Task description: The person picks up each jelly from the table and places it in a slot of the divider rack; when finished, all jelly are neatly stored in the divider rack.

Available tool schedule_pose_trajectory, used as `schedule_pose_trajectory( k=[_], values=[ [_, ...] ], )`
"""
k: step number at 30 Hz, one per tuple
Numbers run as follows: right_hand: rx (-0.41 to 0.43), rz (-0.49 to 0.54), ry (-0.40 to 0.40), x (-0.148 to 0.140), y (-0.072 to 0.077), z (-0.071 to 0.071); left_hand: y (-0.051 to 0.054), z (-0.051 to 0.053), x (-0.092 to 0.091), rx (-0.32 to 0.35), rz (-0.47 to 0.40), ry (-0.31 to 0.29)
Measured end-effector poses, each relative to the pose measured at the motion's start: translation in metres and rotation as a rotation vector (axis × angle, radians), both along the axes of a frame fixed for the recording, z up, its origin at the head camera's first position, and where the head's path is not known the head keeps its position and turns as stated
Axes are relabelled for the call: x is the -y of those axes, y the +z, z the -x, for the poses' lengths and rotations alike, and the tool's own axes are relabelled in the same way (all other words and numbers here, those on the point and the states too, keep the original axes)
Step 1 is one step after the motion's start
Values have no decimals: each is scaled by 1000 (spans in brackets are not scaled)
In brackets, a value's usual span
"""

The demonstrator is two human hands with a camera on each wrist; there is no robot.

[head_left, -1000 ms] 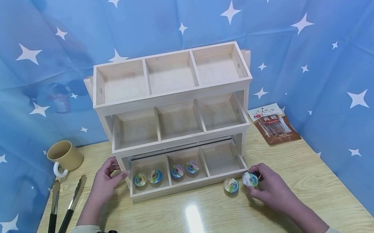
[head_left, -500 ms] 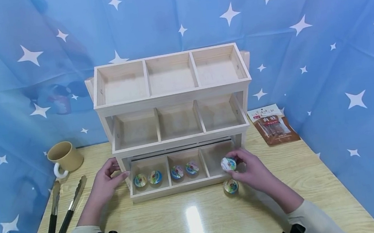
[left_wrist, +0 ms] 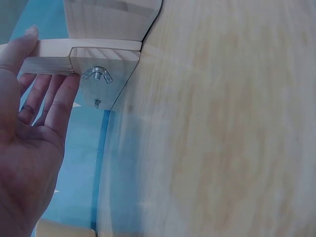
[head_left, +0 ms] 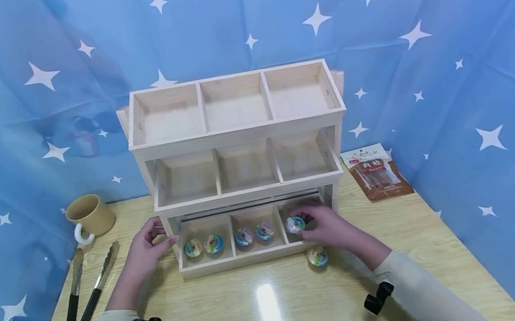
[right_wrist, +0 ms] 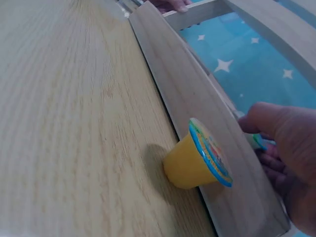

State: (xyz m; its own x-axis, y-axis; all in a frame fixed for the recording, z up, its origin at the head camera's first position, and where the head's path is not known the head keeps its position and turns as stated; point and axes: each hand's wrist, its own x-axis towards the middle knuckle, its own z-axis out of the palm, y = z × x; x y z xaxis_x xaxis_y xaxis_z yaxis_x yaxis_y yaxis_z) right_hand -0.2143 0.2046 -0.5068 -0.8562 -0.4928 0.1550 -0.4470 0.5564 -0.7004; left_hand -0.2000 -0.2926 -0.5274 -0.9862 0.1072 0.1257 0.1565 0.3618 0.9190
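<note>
A three-tier wooden rack [head_left: 239, 133] stands on the table, each tier split into three compartments. My left hand [head_left: 145, 254] grips a wooden upright at its lower left side, thumb on one face and fingers on the other in the left wrist view. In the bottom tier's right compartment, my right hand [head_left: 327, 225] pinches a jelly cup [head_left: 294, 224], mostly hidden by the hand in the right wrist view. Another jelly cup [right_wrist: 190, 163], yellow with a blue-rimmed lid, stands on the table before the rack. Two cups [head_left: 203, 245] sit in the left compartment and two [head_left: 254, 234] in the middle.
Black-handled tongs [head_left: 87, 299] lie at the left, with a tan mug [head_left: 91, 215] behind them. A brown snack packet [head_left: 378, 173] lies right of the rack. Blue star-patterned cloth [head_left: 229, 18] hangs behind and along both sides.
My right hand has carried its jelly cup from the table in front, left and over the rim, into the bottom right compartment. The left hand has stayed on the rack.
</note>
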Motion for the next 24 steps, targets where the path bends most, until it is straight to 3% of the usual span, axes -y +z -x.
schedule_pose_trajectory(
  k=[9, 13, 24],
  values=[
    [-71, -139, 6, 7, -5, 10, 0, 0, -2, -2, 9, 4],
    [-85, -146, 19, 8, -6, 11, 0, 0, -1, -3, 7, 3],
    [-11, -105, 39, 6, -7, 14, -2, 2, -1, -6, -18, -4]
  ],
)
